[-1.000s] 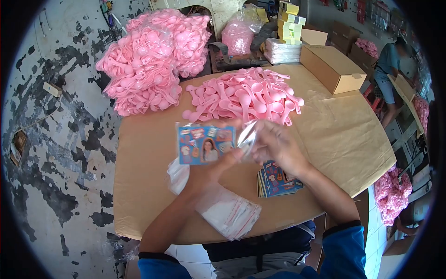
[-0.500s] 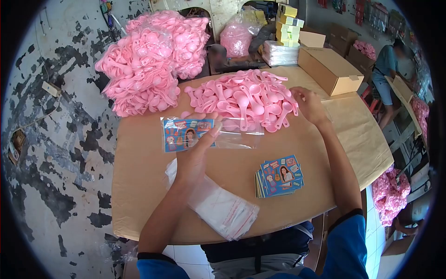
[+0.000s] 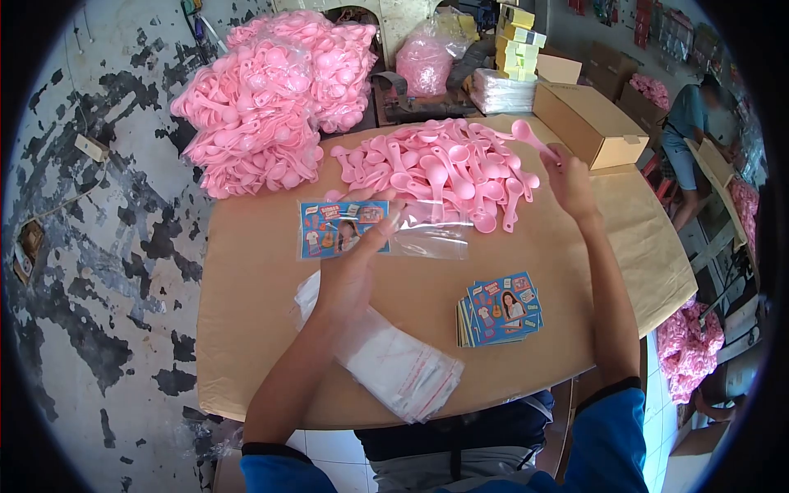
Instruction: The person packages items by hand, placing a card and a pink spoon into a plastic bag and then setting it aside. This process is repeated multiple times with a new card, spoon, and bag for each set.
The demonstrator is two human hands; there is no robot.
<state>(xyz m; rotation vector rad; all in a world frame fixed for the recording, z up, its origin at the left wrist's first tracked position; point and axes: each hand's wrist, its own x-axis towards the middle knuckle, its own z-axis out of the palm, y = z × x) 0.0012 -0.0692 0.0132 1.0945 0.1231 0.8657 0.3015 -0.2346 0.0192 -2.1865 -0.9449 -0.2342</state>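
Note:
My left hand [image 3: 355, 263] is closed on a clear plastic bag [image 3: 431, 232] lying sideways, with a blue printed card [image 3: 329, 230] inside its left part. My right hand [image 3: 567, 177] pinches the handle of a pink spoon [image 3: 530, 136], its bowl pointing up and left. The heap of pink spoons [image 3: 436, 171] lies left of that hand, beyond the bag. Below my left forearm rests a stack of empty clear bags [image 3: 399, 370]. A pile of blue cards [image 3: 503, 308] sits to the right of them.
Large bags of pink spoons [image 3: 246, 107] stand at the back left of the brown-covered table [image 3: 246, 329]. A closed cardboard box [image 3: 590, 123] is at the back right, near stacked yellow packs [image 3: 516, 53]. Another person [image 3: 684, 135] is at the far right.
My right hand has taken hold of a pink spoon and lifted it off the heap's right edge. My left hand still holds the bag with the card. The view has shifted slightly.

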